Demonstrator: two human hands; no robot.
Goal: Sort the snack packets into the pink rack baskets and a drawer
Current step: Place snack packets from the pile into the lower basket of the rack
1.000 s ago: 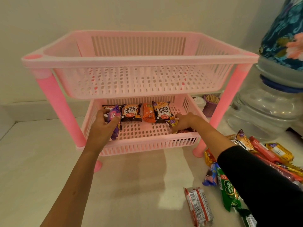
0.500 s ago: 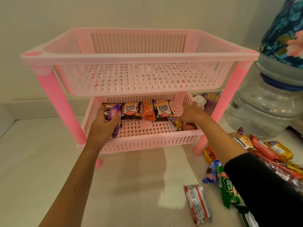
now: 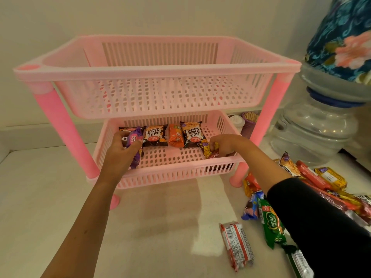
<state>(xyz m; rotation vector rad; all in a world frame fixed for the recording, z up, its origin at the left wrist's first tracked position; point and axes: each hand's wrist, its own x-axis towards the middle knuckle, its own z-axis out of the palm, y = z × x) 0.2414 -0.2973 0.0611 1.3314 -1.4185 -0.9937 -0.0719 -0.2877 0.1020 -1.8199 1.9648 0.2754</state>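
With the left hand gripping the purple packet and the right hand pinching the yellow packet, lay both flat in the lower basket beside the salted peanuts packets.

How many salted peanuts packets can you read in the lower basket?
2, both along the back of the lower basket: one salted peanuts packet left of the orange packet, another right of it. The hands may hide more.

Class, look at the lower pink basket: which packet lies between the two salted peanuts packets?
In the head view, an orange packet lies between the left salted peanuts packet and the right salted peanuts packet, in the back row of the lower basket.
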